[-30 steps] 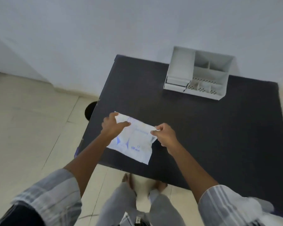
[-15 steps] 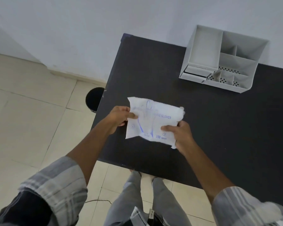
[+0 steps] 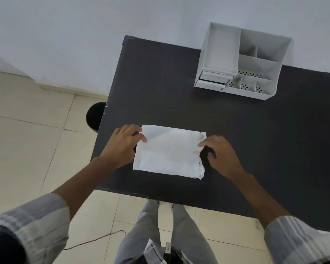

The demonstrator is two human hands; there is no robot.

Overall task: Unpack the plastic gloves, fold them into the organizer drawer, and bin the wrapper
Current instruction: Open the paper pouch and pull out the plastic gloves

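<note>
Glove pack (image 3: pixel 170 153) flat on black counter (image 3: pixel 179 92) near front edge, plain side up; left hand (image 3: pixel 122 147) pinches its upper left corner; right hand (image 3: pixel 221 155), fingers bent, touches right edge, grip unclear; dark bin (image 3: pixel 93 116) on floor beside counter's left edge; white organizer (image 3: pixel 219 52) at far right, drawer (image 3: pixel 213 78) closed.
</note>
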